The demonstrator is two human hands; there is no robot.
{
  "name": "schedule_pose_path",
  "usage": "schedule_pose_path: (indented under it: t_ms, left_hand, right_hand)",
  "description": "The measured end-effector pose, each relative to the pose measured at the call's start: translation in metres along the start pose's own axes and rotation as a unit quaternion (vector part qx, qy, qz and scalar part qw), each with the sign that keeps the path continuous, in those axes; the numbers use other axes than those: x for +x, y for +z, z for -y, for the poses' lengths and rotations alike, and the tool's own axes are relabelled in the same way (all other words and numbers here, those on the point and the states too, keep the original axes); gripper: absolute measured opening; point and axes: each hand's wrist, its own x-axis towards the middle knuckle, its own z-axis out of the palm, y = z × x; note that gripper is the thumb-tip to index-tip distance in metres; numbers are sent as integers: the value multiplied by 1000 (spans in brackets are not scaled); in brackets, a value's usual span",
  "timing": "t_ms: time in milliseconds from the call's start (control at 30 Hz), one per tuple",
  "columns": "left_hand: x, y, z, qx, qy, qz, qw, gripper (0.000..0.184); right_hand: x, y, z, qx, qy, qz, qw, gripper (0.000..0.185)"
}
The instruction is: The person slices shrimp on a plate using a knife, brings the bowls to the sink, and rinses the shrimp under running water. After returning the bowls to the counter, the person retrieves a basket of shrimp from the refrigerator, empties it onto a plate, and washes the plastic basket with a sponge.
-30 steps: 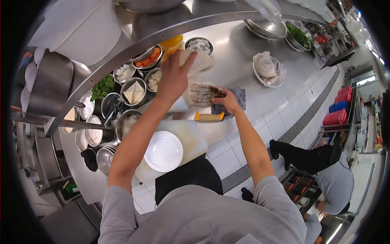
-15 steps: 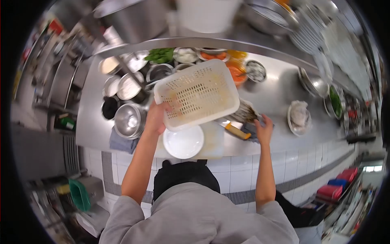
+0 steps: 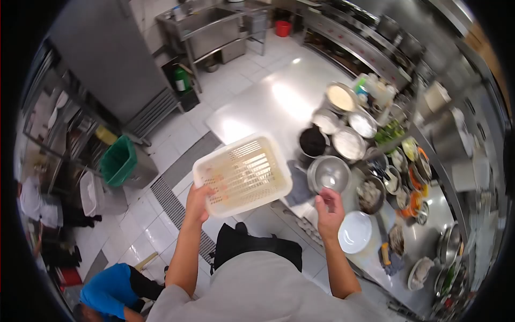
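My left hand (image 3: pixel 198 204) grips the near left edge of a white perforated plastic basket (image 3: pixel 244 174), thumb over the rim. Some floor shows through its holes, and nothing is seen in it. My right hand (image 3: pixel 330 212) is raised with curled, parted fingers, holding nothing, beside a steel bowl (image 3: pixel 329 173). A white plate (image 3: pixel 354 232) lies to the right of that hand. Farther right are a yellow-handled tool (image 3: pixel 385 254) and a dark-streaked piece of food (image 3: pixel 397 239).
Bowls of ingredients crowd the steel table (image 3: pixel 257 102). A green-lined bin (image 3: pixel 118 161) stands left, near a grey cabinet (image 3: pixel 107 59). A person in blue (image 3: pixel 110 290) bends down at the lower left. A sink (image 3: pixel 212 29) stands at the back.
The view has swung left toward the table's end and floor. My left hand took hold of the basket and carried it away from the ingredient bowls. My right hand has left the dark-streaked food.
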Motion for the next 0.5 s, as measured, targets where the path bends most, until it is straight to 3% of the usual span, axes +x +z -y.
schedule_pose_path:
  t_ms: [167,367,500]
  left_hand:
    - [-31,-126,-42,-57,25,-156,986,61]
    - [-44,-203,-46,-114,75,-341,930,59]
    - [-17,-239,-52,-163,73,-369,912,56]
  right_hand:
    - [9,139,1,72,38,184,980,23]
    - [28,259,-14,118,81,313,939,24]
    - [58,331,-25,109,106,366,918,25]
